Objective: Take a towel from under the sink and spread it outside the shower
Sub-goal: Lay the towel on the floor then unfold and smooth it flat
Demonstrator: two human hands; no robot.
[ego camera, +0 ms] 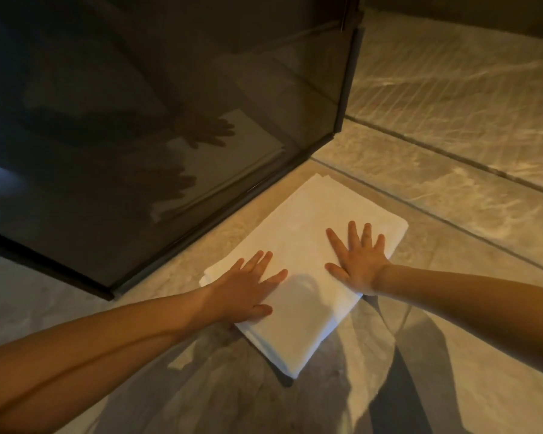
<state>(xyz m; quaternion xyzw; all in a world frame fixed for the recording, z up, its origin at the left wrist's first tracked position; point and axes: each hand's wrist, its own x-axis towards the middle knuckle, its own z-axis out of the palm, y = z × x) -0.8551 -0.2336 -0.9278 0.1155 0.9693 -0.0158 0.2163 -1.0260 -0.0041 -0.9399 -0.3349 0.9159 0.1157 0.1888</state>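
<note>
A white folded towel (pixel 304 236) lies flat on the tiled floor, right beside the dark glass shower enclosure (pixel 170 120). My left hand (pixel 248 286) presses flat on the towel's near left part, fingers straight and spread. My right hand (pixel 358 261) lies flat on the towel's right side, fingers spread. The towel is a neat rectangle with several layers showing at its edges.
The shower's dark frame (pixel 207 227) runs diagonally along the towel's far edge, with a corner post (pixel 345 83) at the upper right. Beige marbled floor tiles (pixel 452 183) surround the towel. My arms' shadows fall on the floor near me.
</note>
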